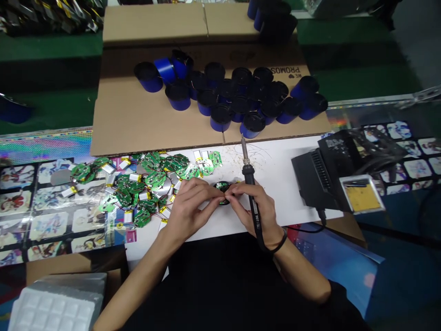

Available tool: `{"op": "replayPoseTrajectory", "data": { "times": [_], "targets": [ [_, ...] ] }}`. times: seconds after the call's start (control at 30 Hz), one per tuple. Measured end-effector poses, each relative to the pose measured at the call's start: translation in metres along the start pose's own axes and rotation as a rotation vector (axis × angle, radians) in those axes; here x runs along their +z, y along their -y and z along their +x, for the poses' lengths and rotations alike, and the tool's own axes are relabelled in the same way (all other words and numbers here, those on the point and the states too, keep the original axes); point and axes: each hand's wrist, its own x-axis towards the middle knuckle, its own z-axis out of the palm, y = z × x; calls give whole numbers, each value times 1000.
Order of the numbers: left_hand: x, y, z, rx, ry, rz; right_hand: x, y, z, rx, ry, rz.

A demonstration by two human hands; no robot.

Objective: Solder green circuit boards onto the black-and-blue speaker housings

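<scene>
My left hand [189, 204] pinches a small round black part with a green circuit board [222, 187] on the white work sheet [282, 174]. My right hand [257, 209] touches the same part with its fingertips and also grips a black soldering iron [248, 172], whose tip points up and away from me. A heap of green round circuit boards with silver batteries [144, 184] lies just left of my left hand.
Several blue cylinders with black ends [234, 96] lie on a cardboard sheet [138, 115] behind the work area. A black soldering station with a yellow sponge [358, 195] stands at the right. White foam trays [58, 303] sit at the lower left.
</scene>
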Motion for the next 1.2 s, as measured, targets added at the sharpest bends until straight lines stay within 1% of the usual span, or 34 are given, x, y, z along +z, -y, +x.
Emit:
{"op": "replayPoseTrajectory", "data": {
  "times": [0.1,0.17,0.27,0.37,0.47,0.57,0.67,0.8,0.87,0.97,1.07,1.13,1.2],
  "targets": [
    [4,-2,0,-102,-13,-161,-1,0,0,-13,12,-3],
    [5,-3,0,-175,-35,-232,-3,-1,-2,-49,27,-17],
    [2,0,-2,-253,-86,-278,-6,-6,-9,-146,93,-85],
    [-1,5,-6,-292,-89,-315,-6,-12,-18,-205,154,-163],
    [-1,9,-10,-343,-90,-356,-3,-16,-24,-200,146,-192],
    [0,9,-11,-383,-115,-384,-5,-12,-22,-205,127,-181],
    [-1,7,-9,-320,-94,-344,-13,-3,-17,-219,147,-206],
    [-5,2,-6,-187,-27,-206,-24,6,-13,-234,269,-295],
    [-5,1,-5,-105,18,-153,-25,6,-13,-242,294,-302],
    [-3,3,-4,-4,99,-114,-22,3,-13,-235,251,-242],
    [-3,5,-3,8,158,-98,-24,1,-14,-196,206,-147],
    [-6,6,-1,-10,181,-107,-29,1,-16,-128,192,-70],
    [-9,5,1,-34,211,-133,-34,1,-20,-10,156,25]
  ]
}}
